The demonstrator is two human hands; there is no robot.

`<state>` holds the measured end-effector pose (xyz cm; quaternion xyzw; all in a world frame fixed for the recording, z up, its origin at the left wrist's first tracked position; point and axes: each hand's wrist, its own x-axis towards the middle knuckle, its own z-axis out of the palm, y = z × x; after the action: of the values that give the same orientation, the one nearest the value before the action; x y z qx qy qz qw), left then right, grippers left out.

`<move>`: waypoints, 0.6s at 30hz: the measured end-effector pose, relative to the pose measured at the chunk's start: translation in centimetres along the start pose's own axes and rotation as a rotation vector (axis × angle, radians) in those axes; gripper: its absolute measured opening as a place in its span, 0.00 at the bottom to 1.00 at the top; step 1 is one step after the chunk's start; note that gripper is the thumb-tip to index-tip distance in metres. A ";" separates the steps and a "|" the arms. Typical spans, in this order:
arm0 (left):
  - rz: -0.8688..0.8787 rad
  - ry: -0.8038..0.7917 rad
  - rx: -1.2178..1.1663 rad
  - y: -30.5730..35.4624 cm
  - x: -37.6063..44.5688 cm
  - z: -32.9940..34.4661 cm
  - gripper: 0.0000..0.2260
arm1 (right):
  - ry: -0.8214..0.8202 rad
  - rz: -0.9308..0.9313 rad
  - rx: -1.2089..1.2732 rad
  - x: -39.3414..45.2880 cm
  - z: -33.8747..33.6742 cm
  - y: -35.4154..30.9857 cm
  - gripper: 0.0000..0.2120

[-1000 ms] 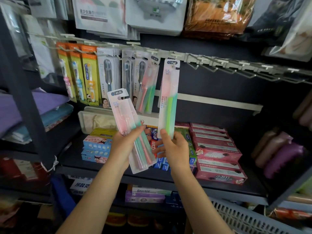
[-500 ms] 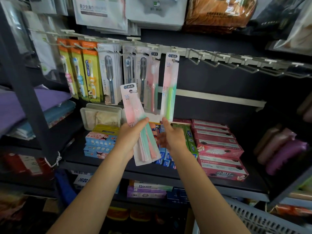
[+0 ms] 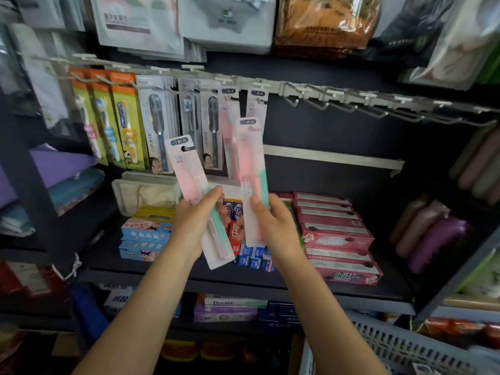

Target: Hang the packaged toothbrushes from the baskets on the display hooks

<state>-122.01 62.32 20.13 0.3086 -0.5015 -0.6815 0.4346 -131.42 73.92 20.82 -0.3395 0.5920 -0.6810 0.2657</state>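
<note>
Below hooks (image 3: 319, 102), flat glossy toothbrush packs (image 3: 250, 169).

The pack in the left hand (image 3: 194, 223) is pale pink with a white card top, a dark blue logo patch, and a mint-green strip (image 3: 186, 169). The pack in the right hand (image 3: 273, 226) is brighter pink fading to teal-green along one edge (image 3: 250, 163). On the hooks, three packs are yellow-green with orange tops (image 3: 123, 115), and the next ones are grey-white around dark brushes (image 3: 155, 123). The shelf (image 3: 243, 282) is black. Stacked boxes (image 3: 335, 236) are pink-red; others (image 3: 146, 239) are light blue with what seems a cartoon print, blurred. The basket (image 3: 392, 345) is grey lattice.
</note>
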 end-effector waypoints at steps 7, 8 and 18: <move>0.091 -0.059 0.102 0.8 -1.0 0.1 0.12 | 0.037 -0.148 0.091 -0.5 0.4 -2.2 0.11; 0.100 -0.061 0.108 0.9 -1.1 0.1 0.12 | 0.052 -0.154 0.084 -0.4 0.6 -2.3 0.12; 0.119 -0.061 0.124 1.7 -1.4 0.0 0.13 | 0.090 -0.127 0.021 1.1 1.7 -4.7 0.11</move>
<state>-120.95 63.37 21.77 0.2837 -0.5730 -0.6311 0.4392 -130.64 72.73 25.70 -0.3429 0.5732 -0.7172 0.1987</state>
